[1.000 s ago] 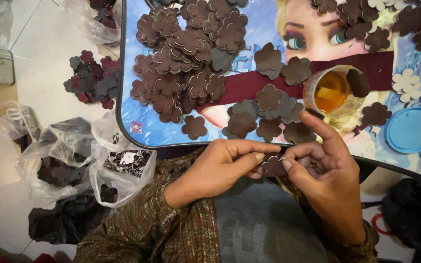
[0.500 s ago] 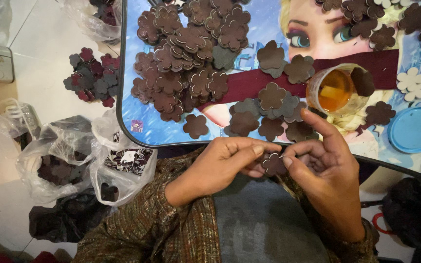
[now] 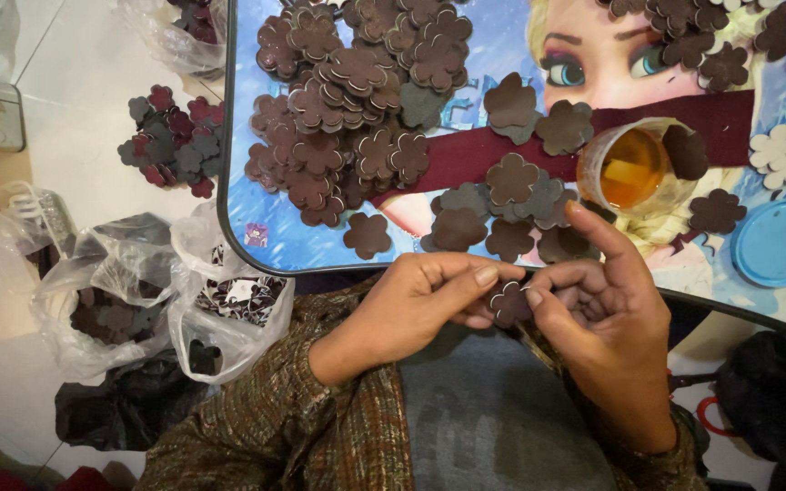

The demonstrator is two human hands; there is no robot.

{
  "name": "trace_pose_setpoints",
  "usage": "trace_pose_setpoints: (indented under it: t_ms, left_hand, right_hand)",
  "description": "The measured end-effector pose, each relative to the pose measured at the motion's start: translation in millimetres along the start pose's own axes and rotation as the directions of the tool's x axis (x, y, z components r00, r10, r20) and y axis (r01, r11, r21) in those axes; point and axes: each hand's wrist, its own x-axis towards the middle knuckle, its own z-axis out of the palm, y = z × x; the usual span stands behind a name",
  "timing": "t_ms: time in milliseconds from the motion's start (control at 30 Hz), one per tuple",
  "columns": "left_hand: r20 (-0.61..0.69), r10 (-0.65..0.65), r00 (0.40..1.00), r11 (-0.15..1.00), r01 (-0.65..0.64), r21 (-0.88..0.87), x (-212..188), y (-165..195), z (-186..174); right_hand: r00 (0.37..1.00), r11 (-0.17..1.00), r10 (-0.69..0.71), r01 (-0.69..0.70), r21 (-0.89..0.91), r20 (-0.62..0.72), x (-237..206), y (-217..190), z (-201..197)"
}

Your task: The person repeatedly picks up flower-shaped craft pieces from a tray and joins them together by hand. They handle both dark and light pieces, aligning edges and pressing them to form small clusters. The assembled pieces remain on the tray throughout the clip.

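Flower-shaped brown cutout (image 3: 508,301) is being pinched between both hands, just below the near edge of the picture tray (image 3: 238,238). The left hand (image 3: 420,305) is closing thumb and fingers on the cutout's left side, and the right hand (image 3: 607,314) is gripping its right side with thumb and curled fingers, its forefinger reaching up over the tray's edge. Both wrists are coming out of brown patterned sleeves (image 3: 293,427) over a grey lap.

On the tray, a big heap of brown cutouts (image 3: 357,100) is lying toward its upper left, and a smaller cluster (image 3: 502,214) is sitting just above the hands. A clear cup of amber liquid (image 3: 629,168) is standing on the tray to the right of that cluster, with a blue round lid (image 3: 784,241) further right and a pale flower cutout (image 3: 778,156) above the lid.

Left of the tray, on the tiled floor (image 3: 84,55), a loose pile of dark red and grey cutouts (image 3: 170,141) is lying, and clear plastic bags (image 3: 129,300) holding more pieces are sitting below that pile.
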Motion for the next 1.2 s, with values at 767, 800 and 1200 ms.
trace_pose_setpoints:
  t_ms: [767,800,1200]
  left_hand:
    - [-0.115,0.049,0.992,0.994,-0.037,0.105,-5.6,11.8,9.3]
    - [-0.113,0.061,0.992,0.993,-0.048,0.112,-6.0,11.6,9.8]
    - [-0.149,0.078,0.986,0.987,-0.056,0.148,-6.3,13.5,11.3]
  right_hand:
    - [0.997,1.000,-0.023,0.023,0.002,-0.075,-8.5,-10.0,-2.9]
    - [0.998,1.000,-0.007,0.007,0.013,-0.062,-8.4,-8.7,-3.0]
    - [0.998,0.995,0.053,-0.054,0.081,0.023,-3.3,-1.0,-4.1]
